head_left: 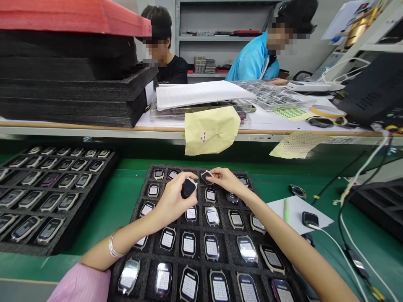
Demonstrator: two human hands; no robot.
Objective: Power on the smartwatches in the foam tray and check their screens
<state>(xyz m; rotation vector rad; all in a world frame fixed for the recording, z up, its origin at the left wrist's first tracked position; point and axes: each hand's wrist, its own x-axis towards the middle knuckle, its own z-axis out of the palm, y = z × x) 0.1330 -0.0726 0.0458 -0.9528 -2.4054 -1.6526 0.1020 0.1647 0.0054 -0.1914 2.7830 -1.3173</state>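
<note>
My left hand [174,197] is closed round a smartwatch body [189,188] with a dark screen, held above the foam tray [145,178]. Just to its right, my right hand [227,180] pinches a second strapless smartwatch [206,177] by its edge, at the tray's back row; whether it is clear of its slot I cannot tell. Several strapless watches sit face up in the black tray's compartments, most with lit white screens, like this watch [212,216] near the middle. My forearms hide some slots.
Another foam tray [94,170] of watches lies at left on the green table [126,174]. A shelf edge [163,131] runs behind, carrying stacked black foam [103,100]. At right, a cabled charger [310,219] rests on white paper [296,205]. Two people work beyond.
</note>
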